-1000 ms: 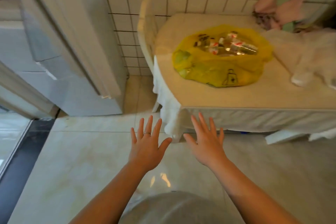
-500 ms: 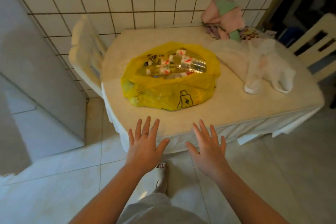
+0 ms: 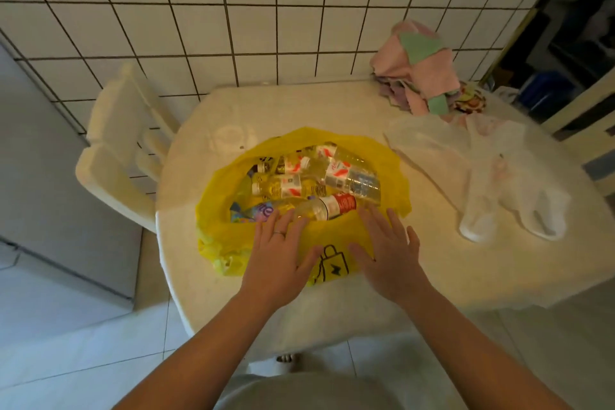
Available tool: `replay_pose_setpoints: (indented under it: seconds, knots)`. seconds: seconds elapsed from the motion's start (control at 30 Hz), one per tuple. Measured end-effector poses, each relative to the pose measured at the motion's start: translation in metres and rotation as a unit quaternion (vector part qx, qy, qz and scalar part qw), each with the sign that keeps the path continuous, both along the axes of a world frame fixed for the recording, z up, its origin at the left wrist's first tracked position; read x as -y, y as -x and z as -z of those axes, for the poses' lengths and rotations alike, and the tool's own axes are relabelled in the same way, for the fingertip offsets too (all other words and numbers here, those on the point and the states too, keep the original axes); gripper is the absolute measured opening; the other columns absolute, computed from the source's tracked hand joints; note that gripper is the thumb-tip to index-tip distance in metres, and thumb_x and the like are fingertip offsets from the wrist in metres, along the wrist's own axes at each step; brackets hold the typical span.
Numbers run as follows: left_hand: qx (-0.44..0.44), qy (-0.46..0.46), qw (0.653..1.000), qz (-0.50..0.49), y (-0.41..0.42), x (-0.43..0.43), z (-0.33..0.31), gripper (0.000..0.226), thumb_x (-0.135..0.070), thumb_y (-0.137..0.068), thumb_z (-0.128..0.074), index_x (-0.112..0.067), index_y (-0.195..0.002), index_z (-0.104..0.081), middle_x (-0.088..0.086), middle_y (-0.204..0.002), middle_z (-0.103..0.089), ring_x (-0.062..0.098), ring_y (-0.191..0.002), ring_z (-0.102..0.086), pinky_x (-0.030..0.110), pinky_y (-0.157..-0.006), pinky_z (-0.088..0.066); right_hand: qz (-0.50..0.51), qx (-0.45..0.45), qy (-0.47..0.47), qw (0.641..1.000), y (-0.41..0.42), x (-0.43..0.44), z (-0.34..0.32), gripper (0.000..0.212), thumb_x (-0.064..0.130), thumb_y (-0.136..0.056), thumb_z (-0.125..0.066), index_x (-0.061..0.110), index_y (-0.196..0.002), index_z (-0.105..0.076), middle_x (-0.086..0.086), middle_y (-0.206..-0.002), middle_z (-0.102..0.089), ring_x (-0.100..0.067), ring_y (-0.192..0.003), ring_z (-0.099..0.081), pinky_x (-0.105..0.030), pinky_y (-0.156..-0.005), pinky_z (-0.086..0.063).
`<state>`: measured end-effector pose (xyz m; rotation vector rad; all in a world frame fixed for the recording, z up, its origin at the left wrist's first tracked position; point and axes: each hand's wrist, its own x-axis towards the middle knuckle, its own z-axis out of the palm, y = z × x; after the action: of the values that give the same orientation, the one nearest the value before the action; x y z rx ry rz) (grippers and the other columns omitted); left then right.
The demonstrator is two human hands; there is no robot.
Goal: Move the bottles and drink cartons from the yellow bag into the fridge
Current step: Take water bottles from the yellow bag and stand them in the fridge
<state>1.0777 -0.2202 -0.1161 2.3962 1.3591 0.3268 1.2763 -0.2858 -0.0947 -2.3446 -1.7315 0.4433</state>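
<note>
A yellow plastic bag [image 3: 382, 163] lies open on the table [image 3: 432, 260], holding several clear bottles on their sides. The nearest bottle [image 3: 327, 206] has a red and white label; others [image 3: 349, 173] lie behind it, and a purple-labelled item [image 3: 263, 210] sits at the bag's left. My left hand [image 3: 278, 253] hovers flat over the bag's near edge, its fingertips at the nearest bottle. My right hand [image 3: 387, 250] is spread over the bag's front right side. Neither hand holds anything.
A grey fridge side [image 3: 50, 183] stands at the far left. A white chair [image 3: 123, 150] sits between it and the table. White plastic bags [image 3: 499, 183] and a heap of pink and green cloths [image 3: 419, 66] lie on the table's right. A tiled wall runs behind.
I have stepped up to the table and the view has turned from the fridge to the bag. Both hands moved forward from above the floor to over the bag's near edge.
</note>
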Motion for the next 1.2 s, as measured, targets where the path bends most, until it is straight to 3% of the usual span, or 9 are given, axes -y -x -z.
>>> replay_pose_setpoints:
  seconds: [0.07, 0.17, 0.23, 0.33, 0.5, 0.77, 0.93, 1.03, 1.2]
  knots:
    - [-0.003, 0.015, 1.0, -0.015, -0.008, -0.015, -0.001, 0.076, -0.07, -0.09, -0.015, -0.027, -0.149, -0.036, 0.001, -0.156, -0.035, 0.028, -0.148, -0.021, 0.048, -0.123, -0.011, -0.024, -0.002, 0.007, 1.0, -0.011, -0.023, -0.005, 0.069, 0.064, -0.092, -0.028, 0.039, -0.155, -0.012, 0.017, -0.164, -0.007, -0.015, -0.152, 0.003, -0.05, -0.12, -0.001]
    - [-0.008, 0.047, 0.998, -0.044, -0.019, -0.035, -0.002, 0.056, -0.052, -0.1, -0.034, -0.022, -0.147, -0.039, 0.004, -0.141, -0.052, 0.027, -0.133, -0.041, 0.045, -0.111, -0.032, -0.067, 0.011, 0.018, 0.998, -0.028, -0.059, -0.012, 0.06, 0.052, -0.099, -0.041, 0.037, -0.154, -0.02, 0.014, -0.162, -0.017, -0.015, -0.151, -0.005, -0.05, -0.121, -0.004]
    - [-0.002, 0.083, 0.994, -0.065, -0.029, -0.047, -0.003, 0.047, -0.036, -0.103, -0.042, -0.02, -0.147, -0.038, 0.007, -0.141, -0.052, 0.028, -0.125, -0.048, 0.042, -0.101, -0.042, -0.1, 0.022, 0.019, 0.995, -0.039, -0.085, -0.016, 0.054, 0.047, -0.1, -0.043, 0.039, -0.151, -0.027, 0.013, -0.161, -0.024, -0.014, -0.15, -0.011, -0.051, -0.12, -0.006]
    - [-0.029, 0.126, 0.987, -0.099, -0.042, -0.063, -0.002, 0.044, -0.031, -0.102, -0.044, -0.021, -0.145, -0.041, 0.007, -0.144, -0.048, 0.028, -0.126, -0.05, 0.042, -0.095, -0.048, -0.158, 0.051, 0.02, 0.986, -0.054, -0.121, -0.02, 0.047, 0.041, -0.099, -0.049, 0.035, -0.145, -0.04, 0.01, -0.155, -0.036, -0.016, -0.145, -0.024, -0.047, -0.118, -0.015]
    - [-0.104, 0.139, 0.972, -0.157, -0.062, -0.075, 0.003, 0.044, -0.038, -0.096, -0.054, -0.023, -0.137, -0.052, 0.003, -0.14, -0.052, 0.026, -0.126, -0.049, 0.041, -0.091, -0.049, -0.253, 0.131, 0.022, 0.958, -0.063, -0.166, -0.011, 0.045, 0.038, -0.096, -0.055, 0.029, -0.139, -0.047, 0.006, -0.149, -0.044, -0.019, -0.137, -0.038, -0.039, -0.109, -0.031]
    - [-0.199, 0.154, 0.945, -0.208, -0.066, -0.083, 0.015, 0.047, -0.047, -0.091, -0.058, -0.021, -0.13, -0.056, 0.005, -0.129, -0.06, 0.028, -0.121, -0.054, 0.04, -0.096, -0.045, -0.299, 0.229, 0.052, 0.925, -0.074, -0.197, 0.012, 0.066, 0.036, -0.094, -0.058, 0.026, -0.151, -0.026, -0.004, -0.148, -0.041, -0.027, -0.133, -0.041, -0.044, -0.104, -0.037]
    - [-0.207, 0.222, 0.93, -0.206, -0.067, -0.096, 0.015, 0.049, -0.048, -0.09, -0.06, -0.02, -0.13, -0.055, 0.007, -0.127, -0.062, 0.029, -0.117, -0.058, 0.04, -0.095, -0.046, -0.314, 0.288, 0.019, 0.905, -0.07, -0.205, 0.023, 0.072, 0.035, -0.097, -0.053, 0.015, -0.155, -0.015, -0.012, -0.145, -0.043, -0.031, -0.127, -0.045, -0.044, -0.099, -0.038]
    - [-0.212, 0.247, 0.925, -0.195, -0.064, -0.101, 0.015, 0.051, -0.049, -0.09, -0.058, -0.02, -0.131, -0.053, 0.008, -0.129, -0.06, 0.03, -0.119, -0.057, 0.041, -0.096, -0.047, -0.293, 0.301, 0.019, 0.907, -0.064, -0.208, 0.033, 0.07, 0.034, -0.101, -0.047, 0.009, -0.155, -0.011, -0.018, -0.148, -0.036, -0.034, -0.127, -0.043, -0.043, -0.098, -0.041]
    - [-0.221, 0.258, 0.924, -0.176, -0.059, -0.103, 0.013, 0.05, -0.053, -0.092, -0.056, -0.019, -0.129, -0.054, 0.008, -0.128, -0.06, 0.029, -0.119, -0.056, 0.041, -0.098, -0.045, -0.238, 0.248, 0.033, 0.938, -0.054, -0.212, 0.035, 0.077, 0.037, -0.094, -0.06, 0.009, -0.152, -0.017, -0.019, -0.143, -0.036, -0.035, -0.125, -0.043, -0.042, -0.097, -0.044]
